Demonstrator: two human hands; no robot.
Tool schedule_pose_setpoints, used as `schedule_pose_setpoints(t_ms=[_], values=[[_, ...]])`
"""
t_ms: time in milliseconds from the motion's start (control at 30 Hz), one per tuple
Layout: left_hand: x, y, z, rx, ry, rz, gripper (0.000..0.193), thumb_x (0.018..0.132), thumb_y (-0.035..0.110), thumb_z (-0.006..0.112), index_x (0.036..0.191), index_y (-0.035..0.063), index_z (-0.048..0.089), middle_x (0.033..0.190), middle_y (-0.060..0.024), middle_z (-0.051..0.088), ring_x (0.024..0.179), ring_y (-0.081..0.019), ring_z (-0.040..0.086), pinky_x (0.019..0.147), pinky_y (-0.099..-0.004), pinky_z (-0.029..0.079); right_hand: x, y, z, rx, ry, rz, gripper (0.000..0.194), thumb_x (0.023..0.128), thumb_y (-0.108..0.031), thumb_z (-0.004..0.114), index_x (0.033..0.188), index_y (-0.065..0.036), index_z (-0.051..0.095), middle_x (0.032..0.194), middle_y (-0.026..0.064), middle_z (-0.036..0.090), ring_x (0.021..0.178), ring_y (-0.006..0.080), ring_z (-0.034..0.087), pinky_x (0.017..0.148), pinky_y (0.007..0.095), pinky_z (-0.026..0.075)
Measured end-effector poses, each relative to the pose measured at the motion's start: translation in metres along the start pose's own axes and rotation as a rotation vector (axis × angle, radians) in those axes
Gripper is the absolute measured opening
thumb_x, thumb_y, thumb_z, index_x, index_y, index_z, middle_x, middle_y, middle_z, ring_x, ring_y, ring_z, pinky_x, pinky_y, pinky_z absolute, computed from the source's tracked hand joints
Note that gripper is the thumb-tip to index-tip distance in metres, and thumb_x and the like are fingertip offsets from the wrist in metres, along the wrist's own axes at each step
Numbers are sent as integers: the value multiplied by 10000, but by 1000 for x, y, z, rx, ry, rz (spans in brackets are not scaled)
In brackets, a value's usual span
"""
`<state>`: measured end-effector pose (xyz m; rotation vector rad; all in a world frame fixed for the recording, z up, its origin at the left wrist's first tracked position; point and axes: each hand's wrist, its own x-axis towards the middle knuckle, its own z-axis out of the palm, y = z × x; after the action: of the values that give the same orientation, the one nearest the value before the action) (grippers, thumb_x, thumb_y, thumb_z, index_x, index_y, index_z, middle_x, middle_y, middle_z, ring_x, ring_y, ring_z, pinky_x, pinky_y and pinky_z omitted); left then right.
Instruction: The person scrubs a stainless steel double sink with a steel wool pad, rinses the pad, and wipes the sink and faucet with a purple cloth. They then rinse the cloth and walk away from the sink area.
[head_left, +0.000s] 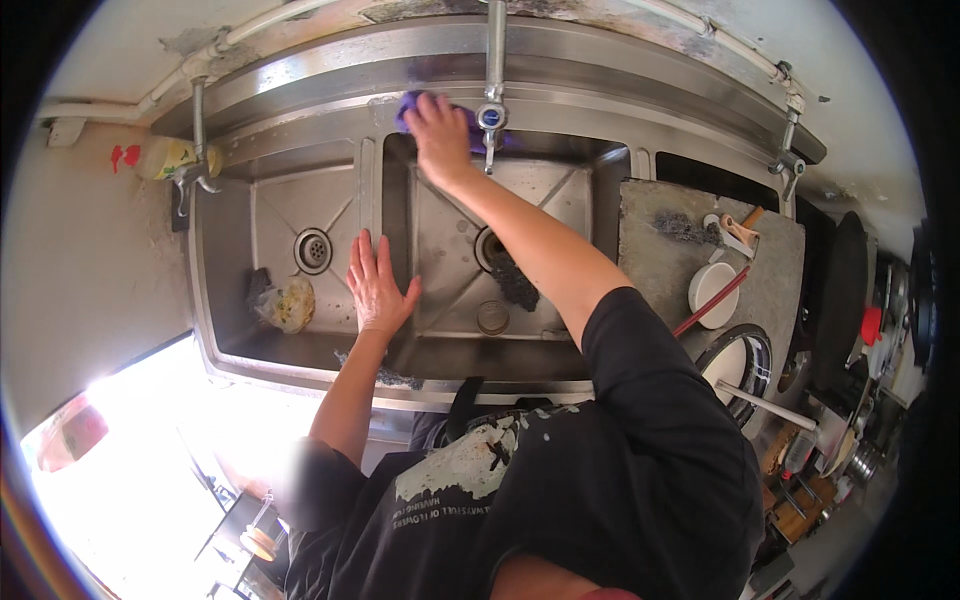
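Observation:
My right hand (441, 142) presses a purple cloth (412, 106) onto the back ledge of the stainless steel sink (322, 124), just left of the middle tap (492, 116). More of the cloth shows behind the tap's spout. With fingers spread, my left hand (381, 289) lies flat on the divider (366, 184) between the left and middle basins and holds nothing. In the middle basin, a dark scouring pad (515, 283) lies beside the partly hidden drain (487, 244), with a round strainer (493, 318) below it.
A clear plastic bag of scraps (286, 305) sits in the left basin near its drain (313, 251). On the right, a grey board (649, 232) bears a steel wool scourer (682, 226), peelers (739, 229) and a white bowl (709, 289) with red chopsticks (712, 301) across it. A bottle (169, 159) stands at the left wall.

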<state>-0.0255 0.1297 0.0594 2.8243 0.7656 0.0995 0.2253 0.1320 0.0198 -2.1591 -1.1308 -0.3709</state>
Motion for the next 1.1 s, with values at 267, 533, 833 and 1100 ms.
schedule_pose_setpoints(t_ms=[267, 533, 833, 1100], values=[[-3, -7, 7, -47, 74, 22, 788, 702, 353, 678, 1356, 46, 363, 1468, -189, 224, 1337, -378, 225, 1026, -526, 260, -24, -19, 8, 777, -339, 153, 364, 760, 54, 479, 1092, -6, 614, 1174, 156, 598, 1022, 289, 592, 874, 318, 459], [22, 22, -24, -383, 241, 93, 549, 809, 215, 591, 1296, 2, 455, 1391, -207, 364, 1296, -382, 311, 1039, -489, 272, -55, 36, -89, 1608, -387, 1102, 375, 834, -2, 471, 1203, -1, 532, 1075, 115, 626, 945, 209, 624, 851, 359, 507], [104, 152, -102, -1351, -148, 27, 296, 909, 147, 504, 1171, 14, 537, 1015, -7, 573, 939, -82, 493, 838, -231, 376, -48, 55, -102, 1657, -195, 1072, 222, 843, -157, 603, 1024, -31, 620, 883, 88, 641, 780, 190, 628, 743, 355, 520], [100, 198, -110, -1850, -274, -98, 795, 891, 119, 540, 1417, -117, -8, 1318, -176, 360, 1320, -221, 290, 1115, -309, 174, -22, 38, -123, 1579, -154, 1050, 200, 866, -185, 559, 1021, -66, 600, 941, 59, 624, 877, 159, 590, 743, 311, 466]])
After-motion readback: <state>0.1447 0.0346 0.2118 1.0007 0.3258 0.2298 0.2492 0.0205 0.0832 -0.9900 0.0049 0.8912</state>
